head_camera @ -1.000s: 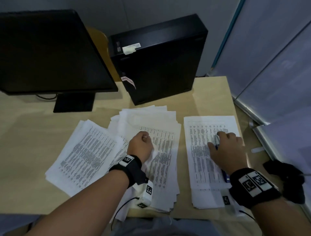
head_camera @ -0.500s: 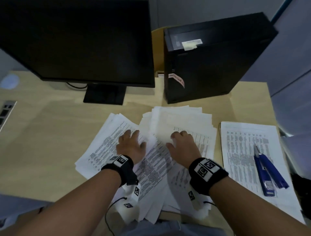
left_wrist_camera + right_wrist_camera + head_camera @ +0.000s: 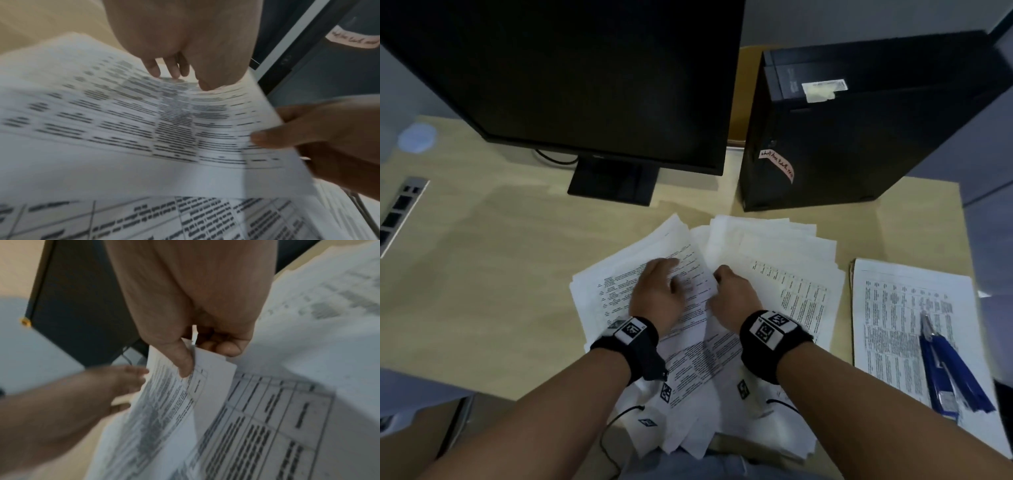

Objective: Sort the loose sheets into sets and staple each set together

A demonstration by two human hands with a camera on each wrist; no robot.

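Note:
Loose printed sheets (image 3: 774, 274) lie fanned in a pile on the desk in front of me. My right hand (image 3: 722, 279) pinches the right edge of one printed sheet (image 3: 697, 277), thumb on top and fingers under it; the right wrist view shows this grip (image 3: 191, 356) on the sheet (image 3: 164, 410). My left hand (image 3: 657, 289) rests with straight fingers (image 3: 171, 69) on the same sheet (image 3: 144, 121), which curves up off the pile. A separate stack (image 3: 893, 308) lies to the right, with a blue stapler (image 3: 948, 373) on it.
A black monitor (image 3: 585, 85) on its stand and a black computer tower (image 3: 859, 137) stand behind the papers. The wooden desk (image 3: 482, 274) shows bare to the left, where a grey socket strip (image 3: 400, 212) lies at the edge. Some sheets overhang the desk's front edge.
My right hand left the stapler on the right stack, came to the middle pile and took hold of a sheet's edge. My left hand shifted onto that sheet.

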